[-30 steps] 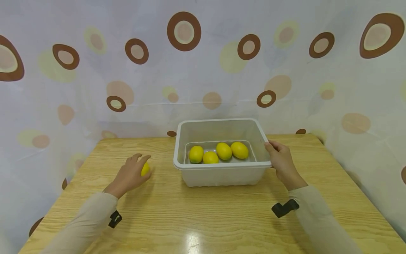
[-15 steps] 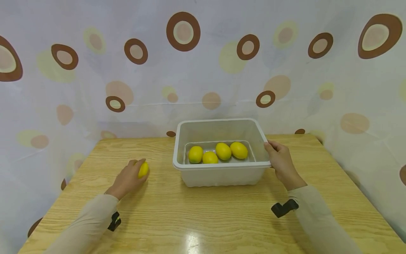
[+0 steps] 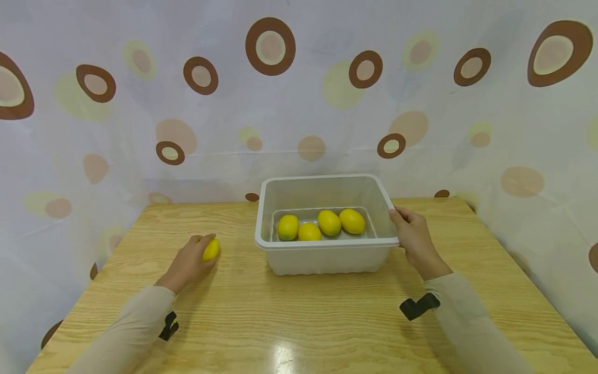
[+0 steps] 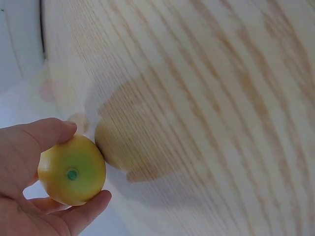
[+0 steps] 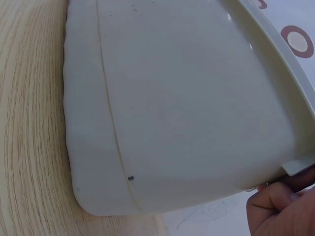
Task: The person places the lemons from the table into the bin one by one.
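Note:
On the left of the table, my left hand (image 3: 189,264) holds a yellow lemon (image 3: 212,250) between thumb and fingers. In the left wrist view the lemon (image 4: 74,169) shows a greenish end with a small stem mark, and my thumb and fingers curl about its sides. My right hand (image 3: 415,239) grips the right rim of a white plastic tub (image 3: 327,259), thumb over the edge. Inside the tub lie several lemons (image 3: 329,223). The right wrist view shows the tub's outer wall (image 5: 187,108) and curled fingers (image 5: 275,201) under its rim.
The tub stands on a light wooden table (image 3: 280,311) towards the back. A patterned curtain (image 3: 317,119) hangs behind the table and along its sides. Black straps (image 3: 419,306) sit at both sleeves.
My left hand has come down and closed its fingers on the lemon, which lies in nearly the same place. My right hand and the tub have stayed still.

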`<state>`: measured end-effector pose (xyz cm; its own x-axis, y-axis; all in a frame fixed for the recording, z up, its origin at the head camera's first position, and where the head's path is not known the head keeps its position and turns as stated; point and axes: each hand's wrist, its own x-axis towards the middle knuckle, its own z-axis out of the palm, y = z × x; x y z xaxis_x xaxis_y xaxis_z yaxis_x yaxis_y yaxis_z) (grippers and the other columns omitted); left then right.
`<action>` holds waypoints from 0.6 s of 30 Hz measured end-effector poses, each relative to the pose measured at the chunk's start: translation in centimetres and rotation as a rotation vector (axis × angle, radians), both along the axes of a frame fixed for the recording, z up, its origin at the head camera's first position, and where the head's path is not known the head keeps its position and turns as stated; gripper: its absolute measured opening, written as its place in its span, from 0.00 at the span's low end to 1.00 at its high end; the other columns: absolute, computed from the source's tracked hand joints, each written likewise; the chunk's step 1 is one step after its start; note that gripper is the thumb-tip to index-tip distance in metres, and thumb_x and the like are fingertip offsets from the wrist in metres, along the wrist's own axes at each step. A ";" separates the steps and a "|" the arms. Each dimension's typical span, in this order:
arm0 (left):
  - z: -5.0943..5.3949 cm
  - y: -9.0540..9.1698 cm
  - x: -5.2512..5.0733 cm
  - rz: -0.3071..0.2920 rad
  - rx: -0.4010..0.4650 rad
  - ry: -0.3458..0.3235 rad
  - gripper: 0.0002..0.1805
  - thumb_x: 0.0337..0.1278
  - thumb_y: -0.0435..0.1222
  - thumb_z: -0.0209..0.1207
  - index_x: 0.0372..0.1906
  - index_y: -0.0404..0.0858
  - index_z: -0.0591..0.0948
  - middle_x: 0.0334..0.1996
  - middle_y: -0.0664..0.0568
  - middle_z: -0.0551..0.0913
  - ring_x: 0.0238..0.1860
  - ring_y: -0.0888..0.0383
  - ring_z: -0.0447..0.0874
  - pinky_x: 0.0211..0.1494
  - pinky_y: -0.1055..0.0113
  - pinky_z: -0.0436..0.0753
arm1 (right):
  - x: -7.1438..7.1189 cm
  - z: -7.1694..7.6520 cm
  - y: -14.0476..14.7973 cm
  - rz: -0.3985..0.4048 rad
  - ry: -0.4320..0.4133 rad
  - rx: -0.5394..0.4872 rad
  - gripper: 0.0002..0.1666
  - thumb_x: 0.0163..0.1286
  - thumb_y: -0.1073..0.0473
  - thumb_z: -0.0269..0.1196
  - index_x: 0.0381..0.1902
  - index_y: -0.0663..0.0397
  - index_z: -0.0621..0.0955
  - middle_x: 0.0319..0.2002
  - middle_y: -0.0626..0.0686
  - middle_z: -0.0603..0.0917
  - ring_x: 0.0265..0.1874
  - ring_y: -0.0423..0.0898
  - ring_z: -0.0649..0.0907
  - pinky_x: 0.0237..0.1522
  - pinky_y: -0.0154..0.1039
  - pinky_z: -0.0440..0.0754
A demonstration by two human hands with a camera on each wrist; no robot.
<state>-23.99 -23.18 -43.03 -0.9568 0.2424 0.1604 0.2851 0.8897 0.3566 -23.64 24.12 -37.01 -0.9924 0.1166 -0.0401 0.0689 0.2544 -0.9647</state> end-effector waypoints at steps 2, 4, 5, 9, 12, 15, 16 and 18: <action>0.0 0.0 0.0 0.002 0.000 -0.004 0.34 0.55 0.31 0.64 0.66 0.28 0.66 0.55 0.25 0.69 0.48 0.32 0.76 0.47 0.43 0.79 | 0.0 -0.1 0.1 0.004 0.001 0.000 0.35 0.78 0.46 0.41 0.73 0.63 0.58 0.65 0.67 0.65 0.60 0.61 0.70 0.49 0.40 0.81; 0.0 0.0 -0.1 0.002 0.000 -0.004 0.34 0.55 0.31 0.64 0.66 0.28 0.66 0.55 0.25 0.69 0.48 0.32 0.76 0.47 0.43 0.79 | 0.0 -0.1 0.1 0.006 0.004 -0.002 0.35 0.78 0.46 0.41 0.72 0.64 0.58 0.65 0.67 0.65 0.60 0.61 0.70 0.50 0.40 0.81; 0.0 0.0 -0.1 -0.001 0.002 -0.001 0.34 0.54 0.31 0.64 0.66 0.28 0.66 0.55 0.25 0.69 0.48 0.32 0.76 0.47 0.43 0.79 | 0.0 -0.1 0.1 0.006 0.006 -0.003 0.35 0.78 0.47 0.42 0.72 0.64 0.58 0.65 0.67 0.65 0.60 0.61 0.70 0.49 0.39 0.81; -0.1 -0.3 -0.1 -0.005 0.023 0.018 0.32 0.54 0.32 0.64 0.64 0.29 0.69 0.54 0.27 0.71 0.48 0.33 0.76 0.48 0.43 0.79 | 0.0 -0.2 0.0 0.008 0.008 -0.006 0.35 0.78 0.47 0.42 0.72 0.65 0.58 0.65 0.67 0.65 0.60 0.61 0.70 0.50 0.40 0.80; 0.1 -0.7 0.0 -0.006 0.033 0.027 0.31 0.53 0.33 0.65 0.63 0.30 0.71 0.53 0.29 0.73 0.49 0.34 0.75 0.48 0.42 0.77 | 0.0 -0.2 0.0 0.003 0.001 -0.001 0.35 0.78 0.47 0.42 0.72 0.64 0.58 0.65 0.67 0.65 0.59 0.60 0.70 0.53 0.43 0.79; 0.6 -0.9 -0.1 -0.013 0.029 0.036 0.32 0.50 0.32 0.66 0.62 0.30 0.71 0.53 0.29 0.74 0.49 0.33 0.75 0.48 0.40 0.76 | -0.1 -0.2 -0.1 -0.004 -0.001 0.004 0.35 0.77 0.46 0.42 0.72 0.64 0.58 0.65 0.67 0.66 0.60 0.60 0.71 0.53 0.43 0.79; 0.8 -0.9 -0.1 -0.017 0.027 0.040 0.33 0.49 0.32 0.67 0.63 0.30 0.71 0.53 0.29 0.73 0.49 0.32 0.75 0.48 0.40 0.76 | 0.0 -0.1 0.0 -0.007 -0.002 0.008 0.35 0.77 0.46 0.42 0.72 0.63 0.58 0.65 0.67 0.66 0.60 0.60 0.70 0.53 0.43 0.79; 1.5 -0.8 -0.3 -0.021 0.028 0.052 0.35 0.49 0.31 0.67 0.64 0.30 0.68 0.54 0.28 0.73 0.48 0.32 0.75 0.47 0.39 0.76 | 0.0 -0.1 0.0 -0.009 -0.001 0.009 0.35 0.77 0.46 0.42 0.72 0.63 0.58 0.66 0.67 0.65 0.60 0.60 0.70 0.53 0.43 0.79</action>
<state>-24.32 -24.01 -41.56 -0.9419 0.2571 0.2163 0.3223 0.8734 0.3652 -23.65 24.14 -37.11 -0.9912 0.1264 -0.0396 0.0719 0.2621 -0.9624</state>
